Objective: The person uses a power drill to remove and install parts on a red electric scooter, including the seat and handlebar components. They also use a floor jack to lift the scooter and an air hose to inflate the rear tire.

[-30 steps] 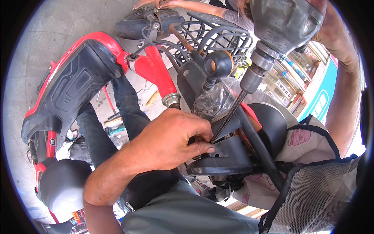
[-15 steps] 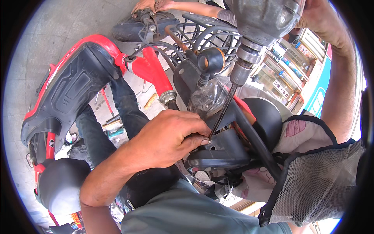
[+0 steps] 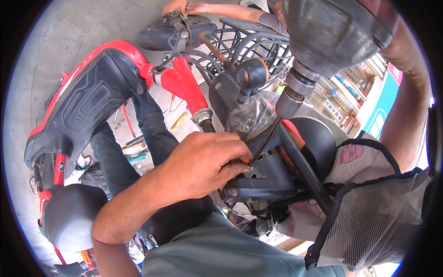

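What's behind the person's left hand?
A dark rod runs out of a silver collar and disappears behind the left hand. Whatever else lies there is covered.

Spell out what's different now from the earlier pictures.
The drill has come down toward the black plastic part, so less of the bit shows. Nothing was newly grasped or released: the right hand keeps the drill, the left hand stays pinched at the bit's lower end.

Vehicle repair workshop, apparently: red scooter, power drill, tools on floor.
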`<state>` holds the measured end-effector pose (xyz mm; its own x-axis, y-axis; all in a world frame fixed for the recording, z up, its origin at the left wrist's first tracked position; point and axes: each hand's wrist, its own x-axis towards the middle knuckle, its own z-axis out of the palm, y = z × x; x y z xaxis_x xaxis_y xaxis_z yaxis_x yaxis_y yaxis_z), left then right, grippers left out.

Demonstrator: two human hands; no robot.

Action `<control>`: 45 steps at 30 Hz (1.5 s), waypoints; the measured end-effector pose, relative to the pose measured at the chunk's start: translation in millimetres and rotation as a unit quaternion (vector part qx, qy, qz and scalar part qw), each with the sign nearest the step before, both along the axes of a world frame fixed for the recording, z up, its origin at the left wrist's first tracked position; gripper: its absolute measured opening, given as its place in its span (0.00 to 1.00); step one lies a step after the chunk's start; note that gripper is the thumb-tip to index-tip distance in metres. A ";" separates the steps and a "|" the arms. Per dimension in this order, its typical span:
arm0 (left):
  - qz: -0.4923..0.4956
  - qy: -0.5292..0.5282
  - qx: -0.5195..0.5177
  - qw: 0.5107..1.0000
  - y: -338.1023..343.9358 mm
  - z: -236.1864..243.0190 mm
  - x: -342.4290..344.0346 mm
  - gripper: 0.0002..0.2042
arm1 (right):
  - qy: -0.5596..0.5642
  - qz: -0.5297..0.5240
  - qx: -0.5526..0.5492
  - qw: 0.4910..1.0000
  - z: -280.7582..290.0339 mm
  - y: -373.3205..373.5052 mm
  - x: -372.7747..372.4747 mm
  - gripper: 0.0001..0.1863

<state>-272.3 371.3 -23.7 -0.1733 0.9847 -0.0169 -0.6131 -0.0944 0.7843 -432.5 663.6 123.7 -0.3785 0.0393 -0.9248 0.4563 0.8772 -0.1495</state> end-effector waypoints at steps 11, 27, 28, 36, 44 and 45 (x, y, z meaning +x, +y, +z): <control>0.109 0.002 0.021 0.994 -11.8 -8.4 28.1 0.16 | 0.031 0.075 0.023 0.996 -14.2 -9.4 16.0 0.32; 0.115 -0.018 0.035 0.993 -10.2 -12.1 28.8 0.16 | 0.088 0.135 0.062 0.985 -11.3 -6.3 36.1 0.35; 0.121 -0.009 0.038 0.992 -10.5 -11.8 29.3 0.16 | 0.090 0.137 0.066 0.984 -9.3 -6.4 37.5 0.35; 0.124 -0.014 0.031 0.992 -10.0 -11.5 30.5 0.15 | 0.100 0.145 0.096 0.980 5.5 -3.3 35.5 0.36; 0.099 -0.036 0.047 0.993 -12.4 -17.0 28.9 0.14 | 0.134 0.168 0.109 0.971 6.2 -4.4 50.3 0.37; 0.087 -0.047 0.051 0.994 -12.9 -16.2 28.8 0.14 | 0.138 0.171 0.115 0.969 7.8 -5.4 53.0 0.38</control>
<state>-243.5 358.5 -39.9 -0.3444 0.9371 0.0568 -0.6504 -0.2818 0.7054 -379.5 658.2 131.6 -0.6380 0.0607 -0.7676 0.1042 0.9945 -0.0080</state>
